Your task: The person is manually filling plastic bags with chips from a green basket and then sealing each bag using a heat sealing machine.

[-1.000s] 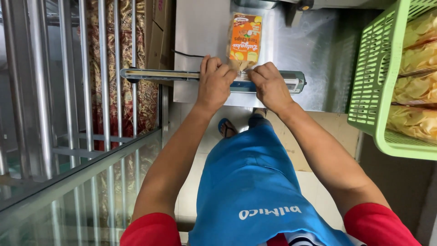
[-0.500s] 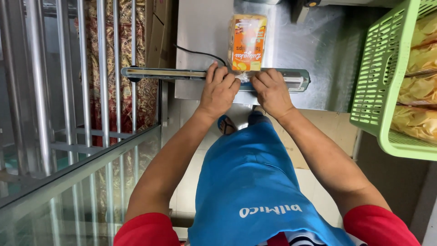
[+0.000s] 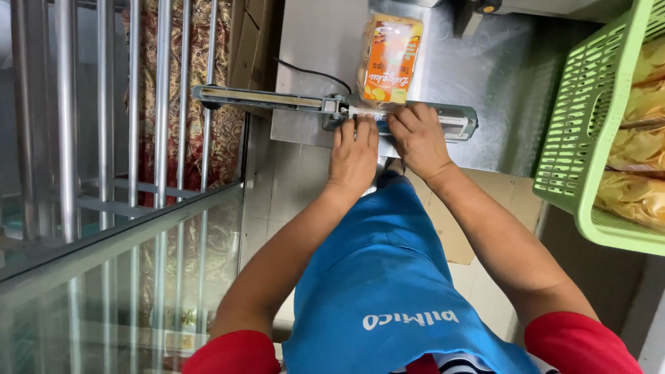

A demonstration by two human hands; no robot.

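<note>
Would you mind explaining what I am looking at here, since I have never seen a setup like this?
The picture comes from a camera worn on the person's head, looking down over a blue apron at their own bare hands. Both the left hand and the right hand press the open end of an orange snack bag into a long bar-shaped sealing machine, which sits on a steel table. The rest of the bag lies flat on the table beyond the bar. At the right, a green basket holds more bags of chips. Metal bars stand at the left.
</note>
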